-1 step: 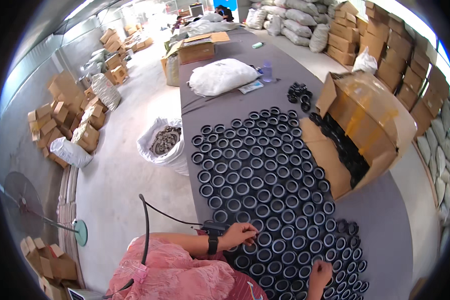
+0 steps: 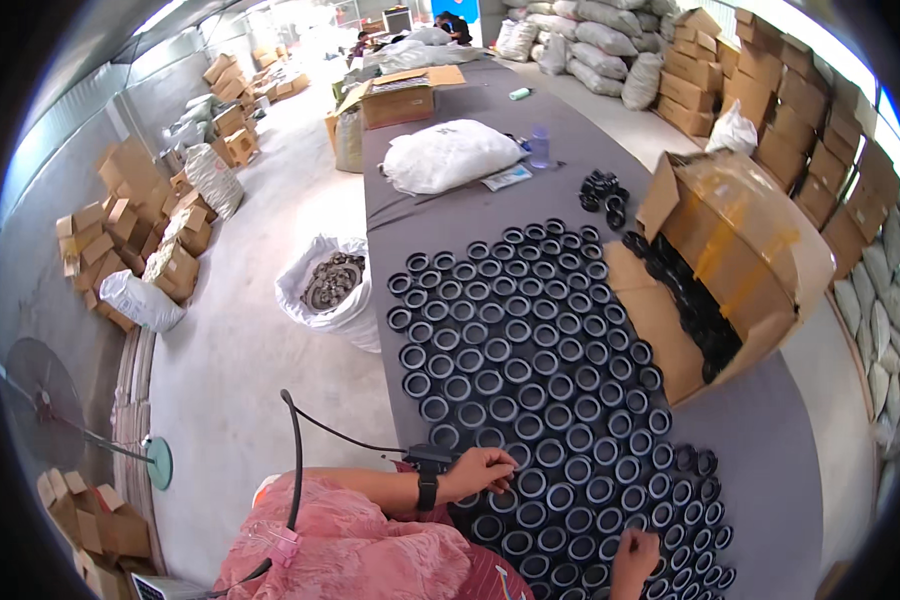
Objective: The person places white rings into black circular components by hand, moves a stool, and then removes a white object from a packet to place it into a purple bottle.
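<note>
Black rings [image 2: 516, 331], each with a pale inner rim, lie in close rows over the grey-covered table [image 2: 760, 450]. My left hand [image 2: 480, 472], with a dark band at the wrist, is over the left side of the rows. Its thumb and fingertips are drawn together near one ring. Farther right and nearer to me, my right hand [image 2: 637, 552] is curled closed over other rings. Whatever either set of fingertips pinches, if anything, is too small or hidden to make out.
An open carton [image 2: 730, 260] of black parts lies on its side at the right, beside a small heap of black rings [image 2: 604, 195]. Farther back are a white sack [image 2: 452, 156], a clear bottle [image 2: 539, 147] and another carton [image 2: 398, 104]. A white bag of scraps [image 2: 332, 290] stands left of the table.
The whole view has shifted very slightly. Both hands keep nearly the same pose and place over the rings.
</note>
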Tool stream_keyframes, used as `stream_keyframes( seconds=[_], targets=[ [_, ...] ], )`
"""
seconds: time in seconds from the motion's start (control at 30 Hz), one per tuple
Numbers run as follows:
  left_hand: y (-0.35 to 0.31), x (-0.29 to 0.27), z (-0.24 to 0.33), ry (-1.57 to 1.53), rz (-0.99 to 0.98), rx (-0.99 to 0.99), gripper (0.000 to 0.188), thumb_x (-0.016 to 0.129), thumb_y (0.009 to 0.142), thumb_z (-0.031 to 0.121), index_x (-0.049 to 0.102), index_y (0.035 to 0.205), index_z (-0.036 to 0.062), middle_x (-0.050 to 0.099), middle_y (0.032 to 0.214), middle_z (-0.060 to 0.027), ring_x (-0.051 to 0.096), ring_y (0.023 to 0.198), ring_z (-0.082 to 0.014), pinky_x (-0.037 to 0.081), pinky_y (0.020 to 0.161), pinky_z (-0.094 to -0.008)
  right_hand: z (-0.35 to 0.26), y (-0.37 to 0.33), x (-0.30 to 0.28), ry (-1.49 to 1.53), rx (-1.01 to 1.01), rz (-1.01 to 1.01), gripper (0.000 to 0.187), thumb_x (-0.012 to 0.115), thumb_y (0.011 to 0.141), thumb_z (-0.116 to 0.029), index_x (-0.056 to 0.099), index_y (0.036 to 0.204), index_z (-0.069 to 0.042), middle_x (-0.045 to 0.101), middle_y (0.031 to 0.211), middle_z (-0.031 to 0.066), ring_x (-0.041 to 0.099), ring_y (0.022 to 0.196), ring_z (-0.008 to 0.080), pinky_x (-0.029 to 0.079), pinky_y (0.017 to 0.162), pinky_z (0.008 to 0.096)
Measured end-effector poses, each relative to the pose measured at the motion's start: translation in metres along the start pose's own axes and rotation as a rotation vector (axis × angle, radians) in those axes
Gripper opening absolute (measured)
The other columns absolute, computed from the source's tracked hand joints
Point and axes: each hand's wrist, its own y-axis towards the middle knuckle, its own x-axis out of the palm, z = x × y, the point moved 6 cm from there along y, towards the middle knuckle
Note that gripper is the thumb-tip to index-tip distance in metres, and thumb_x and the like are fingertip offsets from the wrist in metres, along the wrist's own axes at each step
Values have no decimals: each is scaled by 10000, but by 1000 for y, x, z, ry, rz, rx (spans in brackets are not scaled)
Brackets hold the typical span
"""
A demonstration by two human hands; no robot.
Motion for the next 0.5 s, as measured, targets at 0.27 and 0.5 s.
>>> stream_keyframes(
  seconds=[0.27, 0.5],
  targets=[
    [55, -181, 97, -81, 303, 347, 180, 563, 900, 131, 603, 1035, 18, 643, 841, -48, 622, 709, -103, 529, 606, -240, -117, -12, -11, -172, -23, -139, 165, 623, 849, -155, 668, 906, -8, 646, 883, 175, 601, 815, 355, 496, 730, 409],
    [159, -413, 222, -16, 660, 605, 161, 551, 893, 98, 611, 999, -8, 641, 797, -47, 593, 662, -98, 486, 583, -233, -170, -12, 8, -426, 361, -91, 207, 612, 856, -215, 691, 870, -23, 643, 853, 157, 607, 734, 319, 493, 642, 395]
  ],
)
